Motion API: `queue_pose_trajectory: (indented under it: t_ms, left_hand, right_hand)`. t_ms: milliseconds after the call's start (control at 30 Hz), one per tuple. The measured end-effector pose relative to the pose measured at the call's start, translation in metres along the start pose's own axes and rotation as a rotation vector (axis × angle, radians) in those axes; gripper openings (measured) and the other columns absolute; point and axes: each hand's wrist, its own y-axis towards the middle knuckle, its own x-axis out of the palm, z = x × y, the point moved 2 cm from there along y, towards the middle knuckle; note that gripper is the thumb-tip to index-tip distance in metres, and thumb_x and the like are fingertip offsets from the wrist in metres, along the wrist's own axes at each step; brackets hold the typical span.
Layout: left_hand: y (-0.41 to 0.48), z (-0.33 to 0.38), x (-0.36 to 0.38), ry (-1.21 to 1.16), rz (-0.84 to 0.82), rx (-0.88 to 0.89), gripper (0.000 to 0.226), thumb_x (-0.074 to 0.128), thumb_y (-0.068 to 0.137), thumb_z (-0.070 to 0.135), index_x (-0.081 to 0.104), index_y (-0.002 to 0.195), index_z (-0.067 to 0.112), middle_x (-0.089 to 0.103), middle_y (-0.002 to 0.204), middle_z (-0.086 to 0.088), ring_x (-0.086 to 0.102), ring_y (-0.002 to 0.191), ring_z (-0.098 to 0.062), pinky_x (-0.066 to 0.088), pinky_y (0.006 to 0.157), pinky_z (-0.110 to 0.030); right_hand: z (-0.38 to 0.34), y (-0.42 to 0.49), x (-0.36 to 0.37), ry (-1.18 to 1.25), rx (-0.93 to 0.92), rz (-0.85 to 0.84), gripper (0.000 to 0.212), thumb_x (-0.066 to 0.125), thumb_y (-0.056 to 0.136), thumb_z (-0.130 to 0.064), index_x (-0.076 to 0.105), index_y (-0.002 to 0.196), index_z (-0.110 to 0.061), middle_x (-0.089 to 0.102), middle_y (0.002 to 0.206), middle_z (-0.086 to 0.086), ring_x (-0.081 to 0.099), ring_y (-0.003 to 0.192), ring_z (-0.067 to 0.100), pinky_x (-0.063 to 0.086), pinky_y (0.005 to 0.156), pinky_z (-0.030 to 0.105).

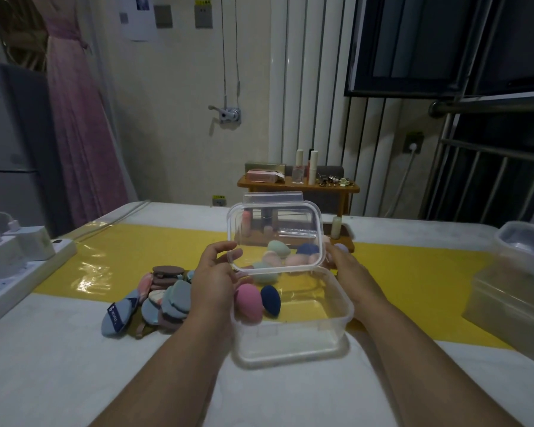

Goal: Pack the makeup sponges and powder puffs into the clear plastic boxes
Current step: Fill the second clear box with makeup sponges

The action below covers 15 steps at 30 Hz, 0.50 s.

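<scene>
We are looking down at our own two bare hands working at a white counter [74,365] that has a glossy yellow strip [413,272] running across it. Between our hands we are holding a clear lid [278,223], tilted up almost on edge, with its lower long edge sitting right at the far rim of an open clear plastic box [290,343]; we cannot tell whether the two are touching.

Our left hand [211,282] is gripping the lid's left edge, with its fingers [225,246] curling over the top corner and the thumb pressing just under the lower corner. Our right hand [349,272] is holding the lid's right edge; its fingers are wrapping behind the plastic and showing only faintly through it.

Inside the box, against its left wall, a pink teardrop sponge [248,303] and a navy teardrop sponge [271,300] are lying side by side, touching. Beyond the box, seen through the lid, more loose sponges [278,249] in mint, peach, pink and navy are lying on the yellow strip. Just to the left of the box, behind our left hand, a pile of powder puffs [164,298] in blue-grey, brown and pink is resting on the counter.

At the far left a white power strip [22,272] is carrying plugged-in chargers. At the far right a stack of clear boxes [515,272] is standing well apart from our hands. Beyond the counter a small wooden shelf [299,186] is holding cosmetic bottles.
</scene>
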Motion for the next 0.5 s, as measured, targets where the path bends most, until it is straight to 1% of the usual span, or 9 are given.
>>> queue_pose_trajectory:
  t_ms: [33,100,133,200,267,300,367,433,500]
  left_hand:
    - [0.000,0.000,0.000,0.002,0.000,0.001,0.061,0.026,0.075,-0.021,0.066,0.091,0.023,0.062,0.116,-0.008,0.060,0.110,-0.043,0.052,0.072,-0.039]
    - [0.000,0.001,0.000,0.007,0.001,0.003,0.061,0.026,0.074,-0.022,0.065,0.093,0.022,0.062,0.117,-0.008,0.060,0.110,-0.043,0.052,0.071,-0.039]
    - [0.001,0.001,-0.001,0.011,-0.001,0.003,0.062,0.025,0.074,-0.022,0.065,0.094,0.021,0.061,0.118,-0.009,0.061,0.109,-0.043,0.053,0.070,-0.038]
    - [0.001,0.001,-0.001,0.019,-0.004,-0.001,0.062,0.025,0.073,-0.022,0.064,0.096,0.021,0.060,0.119,-0.010,0.061,0.108,-0.043,0.053,0.067,-0.037]
    - [0.001,0.001,-0.001,0.013,-0.004,-0.005,0.063,0.025,0.072,-0.022,0.064,0.096,0.021,0.060,0.118,-0.009,0.061,0.109,-0.043,0.053,0.067,-0.037]
    - [0.001,0.001,0.000,0.008,-0.003,-0.006,0.062,0.025,0.073,-0.022,0.064,0.096,0.021,0.060,0.118,-0.009,0.060,0.109,-0.043,0.053,0.068,-0.037]
    - [0.000,0.001,0.000,0.008,-0.001,-0.008,0.061,0.026,0.075,-0.021,0.065,0.095,0.022,0.060,0.119,-0.008,0.061,0.109,-0.042,0.054,0.068,-0.037]
    - [0.000,0.000,0.000,0.008,-0.003,-0.009,0.062,0.027,0.075,-0.021,0.065,0.093,0.024,0.060,0.120,-0.008,0.061,0.108,-0.041,0.054,0.068,-0.037]
    - [0.002,-0.001,-0.001,0.011,-0.003,-0.010,0.062,0.027,0.075,-0.020,0.066,0.090,0.026,0.061,0.120,-0.008,0.061,0.108,-0.041,0.054,0.068,-0.038]
  right_hand:
    - [0.001,0.000,0.000,-0.016,-0.003,-0.010,0.027,0.043,0.085,-0.064,0.060,0.086,-0.042,0.063,0.101,0.000,0.059,0.094,0.023,0.046,0.077,0.041]
    - [0.004,0.001,0.001,0.015,0.004,0.001,0.025,0.050,0.086,-0.055,0.057,0.091,-0.032,0.061,0.099,0.000,0.058,0.090,0.020,0.043,0.069,0.036]
    - [0.003,0.001,0.000,0.008,-0.007,0.006,0.022,0.050,0.090,-0.049,0.056,0.092,-0.028,0.059,0.097,-0.001,0.057,0.086,0.016,0.040,0.066,0.034]
    - [0.000,0.000,0.000,-0.092,-0.044,0.022,0.019,0.044,0.097,-0.037,0.056,0.095,-0.022,0.053,0.092,-0.007,0.051,0.079,0.009,0.036,0.061,0.032]
    - [0.000,0.000,-0.001,-0.169,-0.103,0.059,0.019,0.039,0.099,-0.028,0.054,0.093,-0.017,0.053,0.091,-0.005,0.051,0.079,0.014,0.041,0.066,0.037]
    - [0.001,0.000,-0.001,-0.182,-0.121,0.077,0.017,0.041,0.097,-0.026,0.053,0.090,-0.017,0.055,0.091,-0.003,0.054,0.081,0.019,0.044,0.070,0.040]
    - [0.002,0.000,-0.003,-0.197,-0.151,0.110,0.006,0.055,0.093,-0.024,0.054,0.088,-0.021,0.061,0.090,-0.005,0.058,0.081,0.020,0.049,0.070,0.041]
    - [0.003,-0.002,-0.009,-0.187,-0.189,0.182,0.017,0.070,0.086,-0.027,0.055,0.092,-0.025,0.062,0.091,-0.010,0.059,0.082,0.017,0.047,0.064,0.033]
    - [-0.002,-0.005,-0.017,-0.104,-0.216,0.271,0.024,0.073,0.086,-0.026,0.056,0.102,-0.022,0.060,0.097,-0.008,0.058,0.085,0.016,0.043,0.061,0.027]
